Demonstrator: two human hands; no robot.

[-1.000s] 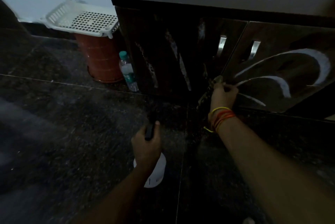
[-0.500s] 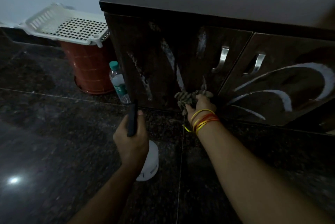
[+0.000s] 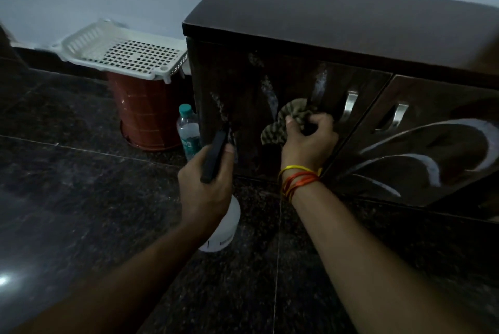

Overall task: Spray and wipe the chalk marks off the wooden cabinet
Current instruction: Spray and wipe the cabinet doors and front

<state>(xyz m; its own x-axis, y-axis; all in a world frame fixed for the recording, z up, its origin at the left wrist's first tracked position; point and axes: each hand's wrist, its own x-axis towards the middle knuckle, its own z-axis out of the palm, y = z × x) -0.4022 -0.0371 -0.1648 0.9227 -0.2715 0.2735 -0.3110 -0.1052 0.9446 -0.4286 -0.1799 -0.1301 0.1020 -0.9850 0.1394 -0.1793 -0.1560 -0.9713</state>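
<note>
A low dark wooden cabinet (image 3: 337,20) stands against the wall, with two doors. White chalk marks (image 3: 321,82) streak the left door, and long curved chalk strokes (image 3: 432,168) cross the right door. My right hand (image 3: 307,141) grips a bunched striped cloth (image 3: 286,117) against the left door, just left of its metal handle (image 3: 349,105). My left hand (image 3: 208,185) holds a white spray bottle (image 3: 224,228) by its black head, nozzle toward the door's lower left.
A red bin (image 3: 145,114) topped by a white perforated basket (image 3: 118,50) stands left of the cabinet. A clear water bottle with a green cap (image 3: 189,131) is on the dark stone floor (image 3: 81,198) between them.
My right hand with the cloth moved from the lower seam between the doors leftward and up onto the left door. The left hand raised the spray bottle closer to the cabinet.
</note>
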